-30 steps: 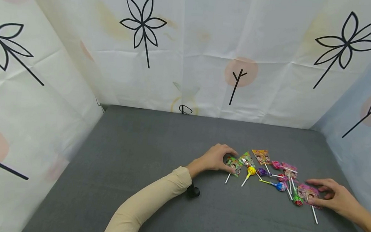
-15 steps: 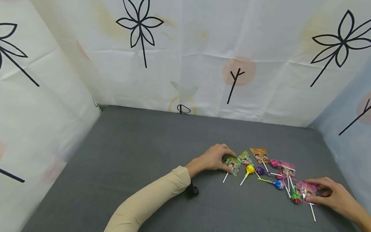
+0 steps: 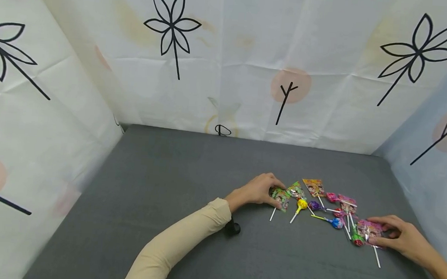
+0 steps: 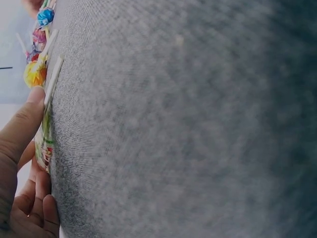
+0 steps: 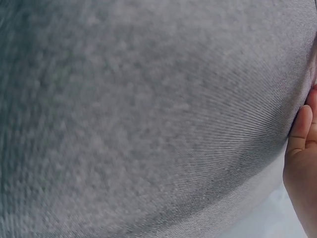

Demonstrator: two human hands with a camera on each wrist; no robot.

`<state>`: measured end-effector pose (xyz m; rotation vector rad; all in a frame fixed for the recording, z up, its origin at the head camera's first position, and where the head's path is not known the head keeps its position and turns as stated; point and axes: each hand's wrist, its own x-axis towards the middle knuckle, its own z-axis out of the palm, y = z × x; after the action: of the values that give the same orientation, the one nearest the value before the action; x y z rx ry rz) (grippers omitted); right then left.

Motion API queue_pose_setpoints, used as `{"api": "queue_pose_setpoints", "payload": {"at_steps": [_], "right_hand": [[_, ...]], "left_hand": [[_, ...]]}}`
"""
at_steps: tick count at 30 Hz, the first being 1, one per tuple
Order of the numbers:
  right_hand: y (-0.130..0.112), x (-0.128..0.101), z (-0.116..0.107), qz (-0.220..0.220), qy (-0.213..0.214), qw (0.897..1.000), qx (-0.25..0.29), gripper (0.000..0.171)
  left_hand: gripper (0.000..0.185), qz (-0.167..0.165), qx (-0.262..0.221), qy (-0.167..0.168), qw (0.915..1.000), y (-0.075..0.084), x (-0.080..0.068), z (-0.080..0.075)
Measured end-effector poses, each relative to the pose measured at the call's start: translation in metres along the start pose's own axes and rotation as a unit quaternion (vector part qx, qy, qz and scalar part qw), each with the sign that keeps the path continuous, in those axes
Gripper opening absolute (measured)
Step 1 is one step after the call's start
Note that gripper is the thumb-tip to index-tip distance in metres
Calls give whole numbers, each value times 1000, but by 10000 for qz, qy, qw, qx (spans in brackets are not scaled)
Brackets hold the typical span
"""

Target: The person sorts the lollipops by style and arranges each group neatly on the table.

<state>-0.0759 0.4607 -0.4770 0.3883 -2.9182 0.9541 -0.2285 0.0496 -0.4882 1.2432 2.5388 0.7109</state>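
Over the left end of a cluster of lollipops, my left hand [image 3: 258,189] has thumb and fingers round a flat green-wrapped lollipop [image 3: 281,197], whose white stick points toward me. The left wrist view shows the thumb [image 4: 24,119] on one side of this wrapper and the fingers on the other. A yellow lollipop [image 3: 302,204] lies just right of it. At the cluster's right end my right hand [image 3: 407,239] holds the edge of a pink-wrapped flat lollipop [image 3: 366,228], thumb at its near side. In the right wrist view that hand shows only at the right edge.
Between the hands lie an orange-wrapped lollipop [image 3: 313,187], a second green-wrapped one [image 3: 295,190], a purple one [image 3: 314,205], a blue one [image 3: 336,223] and a red-green one [image 3: 358,240], some overlapping. A grey cloth [image 3: 190,167] covers the table; printed fabric [image 3: 238,41] hangs behind it.
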Motion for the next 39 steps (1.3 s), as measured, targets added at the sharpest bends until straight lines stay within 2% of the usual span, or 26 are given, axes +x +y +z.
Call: {"api": "queue_pose_setpoints", "payload": {"at_steps": [8,11,19,23,31,36,39], "right_hand": [[3,1,2,-45,43,10000,9,45],[3,1,3,-60,62,9999,63,44],[2,0,2,29,34,10000,5,45],[2,1,2,25,20,10000,1,45],[4,-1,2,49,68,10000,53,43],[6,-2,2,121,5,9999,-29,43],[6,-2,2,163,-32,9999,-36,43]], "left_hand": [[59,41,11,-2,10000,-1,2,-2],[54,37,-124,8,9999,-1,1,-3],[48,307,-547,159,9979,-5,1,-7],[43,254,-834,298,9957,-7,1,-8],[24,75,-1627,479,9855,-9,-4,-16],[22,-32,-1954,612,9788,-14,-7,-20],[23,-109,-2236,773,9716,-18,-9,-24]]}}
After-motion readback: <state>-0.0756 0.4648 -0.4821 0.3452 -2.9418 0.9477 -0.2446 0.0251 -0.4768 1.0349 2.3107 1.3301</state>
